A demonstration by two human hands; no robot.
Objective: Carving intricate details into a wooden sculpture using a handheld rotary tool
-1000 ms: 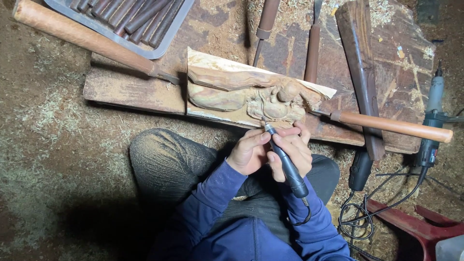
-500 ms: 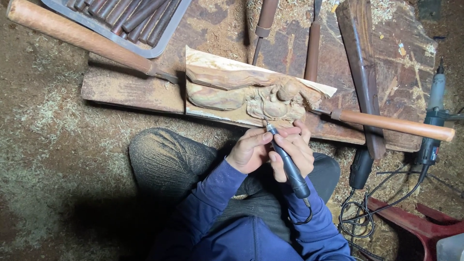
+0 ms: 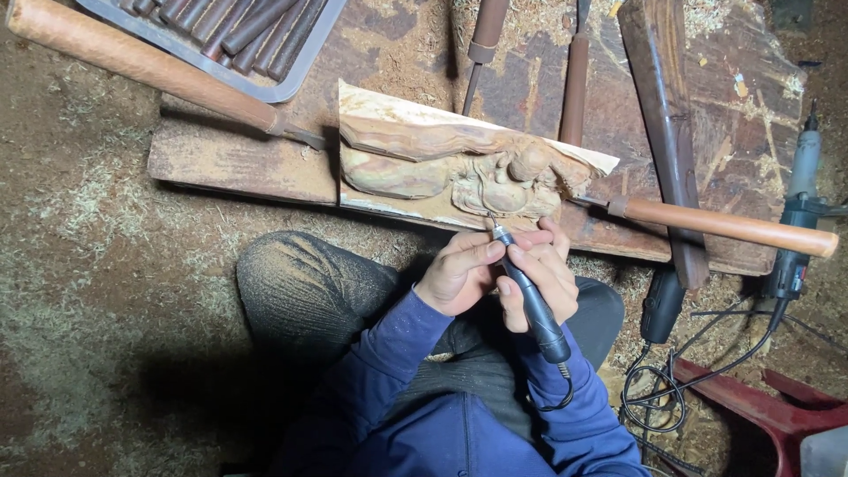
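Your right hand point(image 3: 546, 276) was clamped on the black rotary tool point(image 3: 528, 293), pen-style, its tip touching the lower edge of the wood carving point(image 3: 459, 168). Your left hand point(image 3: 458, 272) was closed, fingers pressed against the tool's front end. The carving lay on the plank surface point(image 3: 230, 159), between two long-handled chisels point(image 3: 150, 66).

place: woodcarving workshop | signs: sawdust-strewn floor point(image 3: 79, 221); tray of chisels point(image 3: 231, 35); half-carved wood relief point(image 3: 459, 163); rotary tools point(image 3: 795, 221)
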